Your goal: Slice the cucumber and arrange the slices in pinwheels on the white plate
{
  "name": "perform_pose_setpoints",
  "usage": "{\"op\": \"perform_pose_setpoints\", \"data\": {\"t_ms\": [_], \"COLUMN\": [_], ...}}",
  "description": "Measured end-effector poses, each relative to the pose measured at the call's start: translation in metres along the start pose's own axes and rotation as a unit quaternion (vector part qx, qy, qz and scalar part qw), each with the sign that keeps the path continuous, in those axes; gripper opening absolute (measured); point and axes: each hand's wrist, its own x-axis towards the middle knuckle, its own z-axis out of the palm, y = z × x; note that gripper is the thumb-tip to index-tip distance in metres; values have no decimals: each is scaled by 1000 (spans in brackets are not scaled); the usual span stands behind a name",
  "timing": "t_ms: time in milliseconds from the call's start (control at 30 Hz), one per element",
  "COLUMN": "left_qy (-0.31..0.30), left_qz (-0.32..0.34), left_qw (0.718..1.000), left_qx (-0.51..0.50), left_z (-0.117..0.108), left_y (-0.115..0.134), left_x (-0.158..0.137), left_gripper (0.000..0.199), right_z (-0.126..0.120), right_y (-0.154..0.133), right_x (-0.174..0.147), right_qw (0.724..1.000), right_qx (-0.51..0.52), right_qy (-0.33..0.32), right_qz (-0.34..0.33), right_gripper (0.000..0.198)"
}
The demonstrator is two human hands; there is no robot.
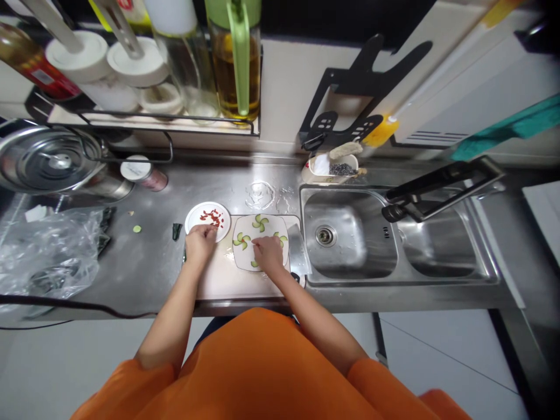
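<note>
A square white plate (265, 225) lies on a pale cutting board (219, 286), bearing green-edged cucumber slices (259, 222) fanned into several pinwheels. The pinwheel on the left has a bit of red at its middle. My right hand (270, 256) is over this plate, fingertips pinched beside that left pinwheel and covering part of the plate. Up and to the left, a round white plate (192, 216) holds small red pieces that look like goji berries (213, 217). My left hand (201, 242) is closed at its near edge, fingertips by the berries. What either pinch holds is too small to tell.
A knife (300, 248) lies right of the board, beside the double sink (350, 233) with its black faucet (437, 189). On the left are a clear plastic bag (48, 251), a lidded pot (52, 160) and a small jar (144, 173). A bottle rack (175, 119) overhangs the back.
</note>
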Motion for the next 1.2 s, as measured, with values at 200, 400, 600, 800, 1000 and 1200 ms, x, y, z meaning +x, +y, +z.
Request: {"op": "perform_pose_setpoints", "data": {"t_ms": [200,400,600,800,1000,1200], "left_qy": [35,12,-81,-99,-123,-115], "left_qz": [-16,-17,75,95,103,108], "left_qw": [999,998,989,989,987,987], "left_qx": [-16,-55,-103,-61,-17,-13], "left_z": [-2,1,31,56,66,70], "left_y": [-2,19,68,95,99,101], "left_x": [5,2,-8,1,8,8], "left_gripper": [24,28,25,21,22,21], "right_z": [-2,-6,-19,-33,-33,-33], "right_y": [0,0,4,9,10,9], "right_x": [0,0,11,27,34,37], "right_qw": [1000,1000,995,990,991,994], "right_qx": [3,19,29,13,10,-7], "right_qy": [8,20,93,123,115,93], "right_qz": [-4,6,32,63,60,61], "right_gripper": [31,31,30,30,32,32]}}
